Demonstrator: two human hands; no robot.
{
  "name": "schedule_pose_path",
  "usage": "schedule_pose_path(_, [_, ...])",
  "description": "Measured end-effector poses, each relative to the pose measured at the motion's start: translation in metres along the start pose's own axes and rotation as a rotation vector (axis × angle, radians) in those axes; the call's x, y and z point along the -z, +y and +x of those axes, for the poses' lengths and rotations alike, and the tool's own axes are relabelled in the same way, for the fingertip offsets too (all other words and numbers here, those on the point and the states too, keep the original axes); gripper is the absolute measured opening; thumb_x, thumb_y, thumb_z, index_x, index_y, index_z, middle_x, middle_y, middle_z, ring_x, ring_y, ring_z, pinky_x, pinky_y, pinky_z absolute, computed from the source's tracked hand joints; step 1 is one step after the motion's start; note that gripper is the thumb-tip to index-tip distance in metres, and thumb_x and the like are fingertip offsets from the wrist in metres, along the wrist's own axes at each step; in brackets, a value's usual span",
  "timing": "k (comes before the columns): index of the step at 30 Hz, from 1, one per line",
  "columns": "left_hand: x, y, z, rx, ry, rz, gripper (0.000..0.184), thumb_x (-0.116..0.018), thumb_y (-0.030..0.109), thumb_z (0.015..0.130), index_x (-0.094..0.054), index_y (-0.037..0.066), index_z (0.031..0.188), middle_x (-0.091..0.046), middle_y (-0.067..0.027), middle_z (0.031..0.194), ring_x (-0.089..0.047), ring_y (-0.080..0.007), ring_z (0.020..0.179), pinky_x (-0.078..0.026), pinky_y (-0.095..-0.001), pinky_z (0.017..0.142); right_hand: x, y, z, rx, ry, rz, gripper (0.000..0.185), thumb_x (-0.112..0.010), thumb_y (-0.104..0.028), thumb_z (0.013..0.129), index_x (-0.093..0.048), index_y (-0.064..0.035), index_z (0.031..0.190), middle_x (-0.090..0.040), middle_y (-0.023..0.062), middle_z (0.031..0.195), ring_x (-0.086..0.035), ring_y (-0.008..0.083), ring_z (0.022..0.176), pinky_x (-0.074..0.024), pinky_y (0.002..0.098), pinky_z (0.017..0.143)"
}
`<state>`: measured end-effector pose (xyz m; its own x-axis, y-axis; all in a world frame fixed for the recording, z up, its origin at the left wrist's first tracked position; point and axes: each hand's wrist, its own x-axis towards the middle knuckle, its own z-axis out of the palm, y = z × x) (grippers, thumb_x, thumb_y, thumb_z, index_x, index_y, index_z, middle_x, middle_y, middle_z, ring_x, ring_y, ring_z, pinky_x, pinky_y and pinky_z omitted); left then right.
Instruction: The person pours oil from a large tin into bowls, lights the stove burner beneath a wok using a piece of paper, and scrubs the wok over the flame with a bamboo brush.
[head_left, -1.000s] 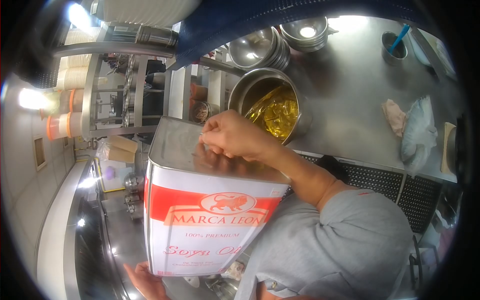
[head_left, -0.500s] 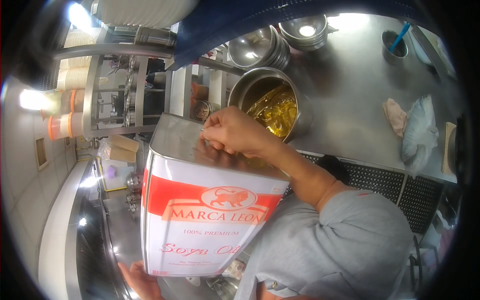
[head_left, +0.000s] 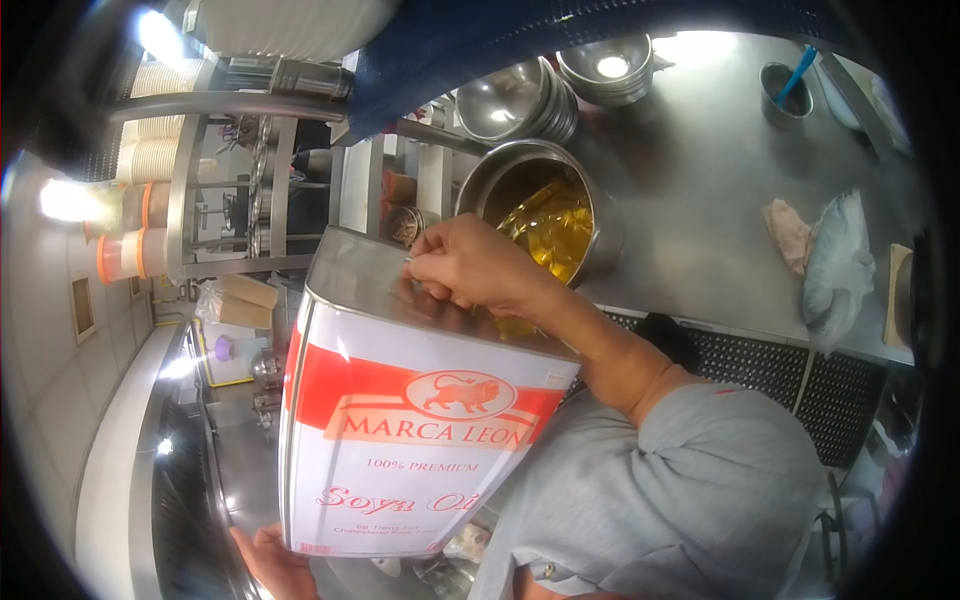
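Observation:
A large white and red tin of soya oil [head_left: 430, 420] is tipped on its side, its bare metal top facing the pot. My right hand [head_left: 468, 262] is closed round the small handle on that top. Under the tin's base, my left hand [head_left: 275, 562] supports it with the fingers partly hidden. Golden oil [head_left: 515, 326] shows at the tin's top edge behind my right wrist. Beyond my right hand stands a deep steel pot [head_left: 478, 180] with yellow oil [head_left: 556, 235] moving in it. The tin's opening is hidden.
Stacked steel bowls [head_left: 505, 100] stand beside the pot on the steel counter [head_left: 690, 190]. A steel cup with a blue-handled utensil [head_left: 790, 90], a cloth [head_left: 788, 235] and a plastic bag [head_left: 840, 270] lie farther along. Shelves with orange-lidded tubs [head_left: 130, 250] are at the left.
The tin has shifted very slightly, and my left hand has moved a little with it. The oil surface in the pot has changed shape. My right hand keeps its hold.

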<state>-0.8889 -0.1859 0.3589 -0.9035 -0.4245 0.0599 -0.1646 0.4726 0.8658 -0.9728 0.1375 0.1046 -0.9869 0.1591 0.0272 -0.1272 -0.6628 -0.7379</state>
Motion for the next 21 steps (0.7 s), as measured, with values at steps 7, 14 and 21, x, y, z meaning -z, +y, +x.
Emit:
schedule_pose_path(7, [0.002, -0.003, -0.001, -0.031, 0.027, 0.014, 0.046, -0.052, 0.055, 0.094, -0.057, 0.014, 0.115, -0.059, -0.0027, 0.076, -0.047, -0.0102, 0.058, -0.035, -0.0250, 0.053, -0.001, 0.004, 0.002, 0.002, 0.003, 0.007, 0.019, -0.064, -0.018, 0.085, -0.064, 0.0011, 0.082, -0.055, -0.0001, 0.060, -0.042, 0.0044, 0.048, -0.0299, 0.0211, 0.041])
schedule_pose_path(14, [0.005, -0.005, 0.004, 0.007, 0.037, -0.045, 0.044, -0.051, 0.052, 0.095, -0.059, 0.013, 0.114, -0.059, -0.0023, 0.077, -0.051, -0.0130, 0.066, -0.039, -0.0295, 0.059, 0.000, 0.001, 0.000, -0.008, -0.011, 0.027, 0.020, -0.065, -0.018, 0.085, -0.064, 0.0012, 0.082, -0.055, -0.0005, 0.060, -0.042, 0.0042, 0.048, -0.0295, 0.0207, 0.041])
schedule_pose_path(21, [0.013, -0.005, 0.007, -0.031, 0.045, -0.027, 0.044, -0.051, 0.052, 0.094, -0.063, 0.010, 0.092, -0.056, -0.0004, 0.066, -0.047, -0.0120, 0.057, -0.035, -0.0267, 0.054, -0.001, 0.001, 0.000, -0.007, 0.010, 0.012, 0.020, -0.065, -0.019, 0.084, -0.064, 0.0005, 0.081, -0.055, -0.0006, 0.060, -0.043, 0.0044, 0.049, -0.0302, 0.0203, 0.042])
